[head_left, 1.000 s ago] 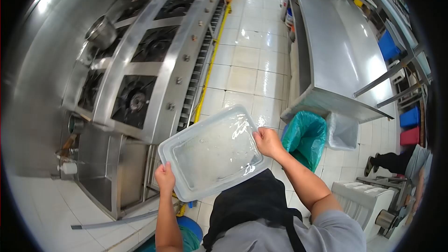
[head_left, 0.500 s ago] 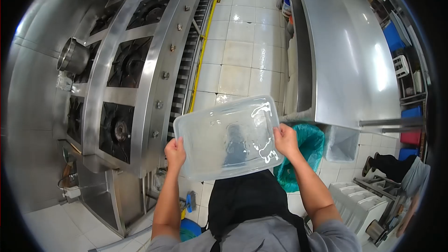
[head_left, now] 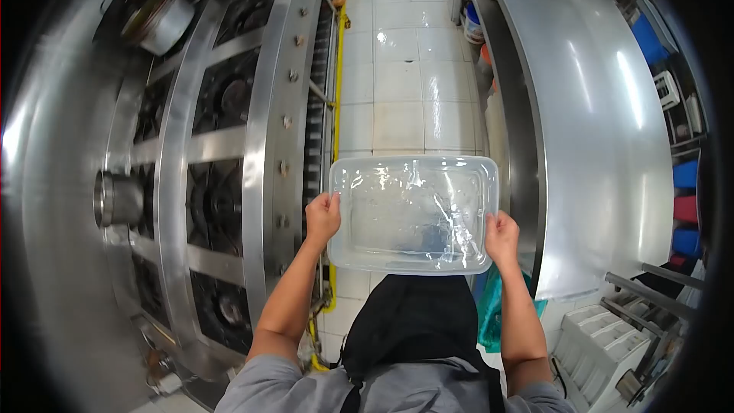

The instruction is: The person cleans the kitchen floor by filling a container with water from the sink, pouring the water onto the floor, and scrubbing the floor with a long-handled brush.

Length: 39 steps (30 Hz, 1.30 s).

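A clear rectangular plastic tub is held level in front of my black apron, over the tiled floor. Its long side runs across my body, and light glints off its wet-looking inside. My left hand is closed round the left rim, and my right hand grips the right rim. The fingers of both hands are partly hidden behind the edge. Whether liquid lies in the bottom I cannot tell.
A steel gas range with several burners runs along the left, holding a steel pot and a larger pot. On the right is a steel counter. A bin with a green liner stands by my right arm. Tiled floor stretches ahead.
I have advanced along the aisle between range and counter. The tub has gone from tilted to level and sits further right in view, still in both hands.
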Available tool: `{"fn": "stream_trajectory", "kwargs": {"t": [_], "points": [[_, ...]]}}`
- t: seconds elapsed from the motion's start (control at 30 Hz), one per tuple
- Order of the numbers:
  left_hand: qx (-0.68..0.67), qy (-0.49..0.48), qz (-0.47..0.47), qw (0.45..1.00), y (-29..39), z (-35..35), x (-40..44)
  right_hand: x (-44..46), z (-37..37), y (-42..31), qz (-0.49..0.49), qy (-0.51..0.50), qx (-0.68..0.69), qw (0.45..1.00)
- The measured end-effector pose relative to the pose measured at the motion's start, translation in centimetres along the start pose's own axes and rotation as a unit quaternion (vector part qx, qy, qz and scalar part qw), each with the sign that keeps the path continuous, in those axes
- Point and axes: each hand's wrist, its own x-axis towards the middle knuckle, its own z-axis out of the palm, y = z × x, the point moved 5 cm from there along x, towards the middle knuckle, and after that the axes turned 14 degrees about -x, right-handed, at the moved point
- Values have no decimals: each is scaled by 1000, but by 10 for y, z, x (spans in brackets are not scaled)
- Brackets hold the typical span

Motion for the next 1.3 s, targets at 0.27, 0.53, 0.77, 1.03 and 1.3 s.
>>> {"fn": "stream_trajectory", "kwargs": {"t": [0.27,0.53,0.77,1.03,1.3], "points": [[33,-25,-3,999,-19,65,172,165,39,-25,33,4,12,999],[23,-37,18,999,-19,143,352,327,116,-15,54,-20,4,998],[-8,-58,-18,998,-61,223,505,475,182,-13,113,-14,56,992],[9,-62,-23,998,-148,332,629,642,267,29,86,-1,16,996],[27,-50,-158,986,-299,432,696,780,363,48,41,-66,-59,995]]}}
